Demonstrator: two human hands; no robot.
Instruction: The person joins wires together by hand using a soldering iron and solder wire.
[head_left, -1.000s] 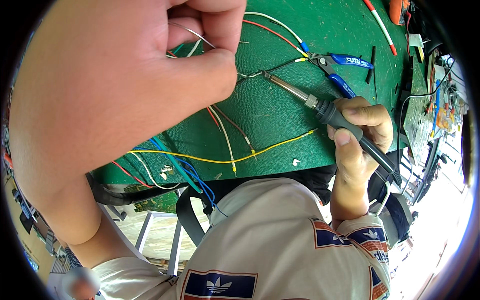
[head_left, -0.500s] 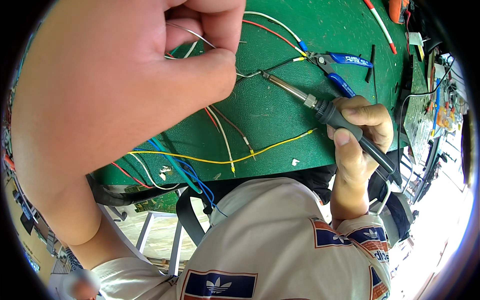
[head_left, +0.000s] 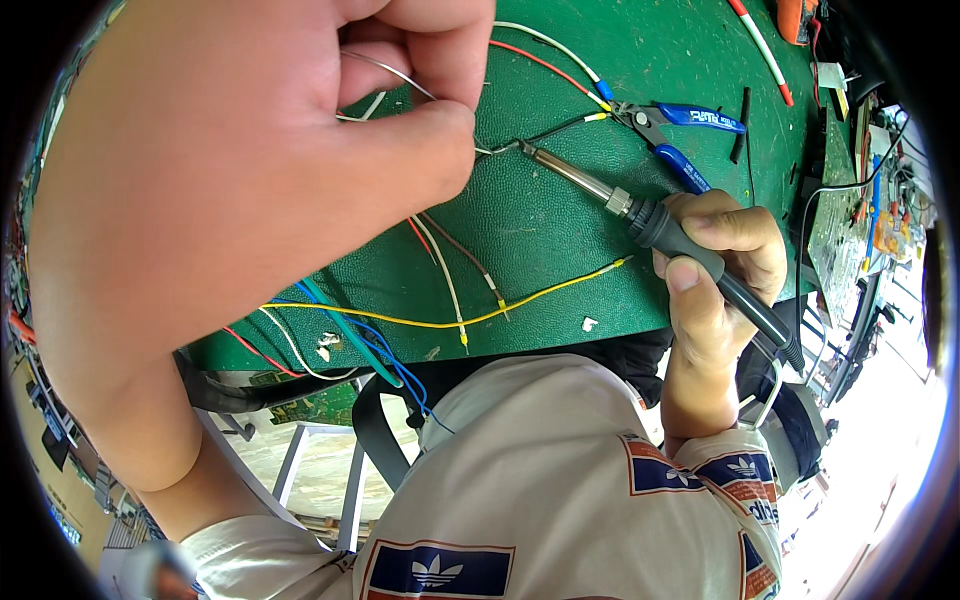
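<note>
My right hand is wrapped round the dark grip of a soldering iron. The iron's tip meets the bare end of a black wire, whose yellow-banded end lies by the jaws of blue-handled side cutters. From the left, my left hand pinches a thin silvery solder wire between thumb and fingers. The solder's end comes out past the thumb beside the iron's tip. Part of the wires behind my left hand is hidden.
A yellow wire crosses the green mat near its front edge. White and red wires, blue wires and a teal cable lie around my left forearm. A black stick-like piece and a red-white tube lie far right.
My left hand has shifted very slightly to the right with the solder wire. The soldering iron stays almost in place at the black wire's end.
</note>
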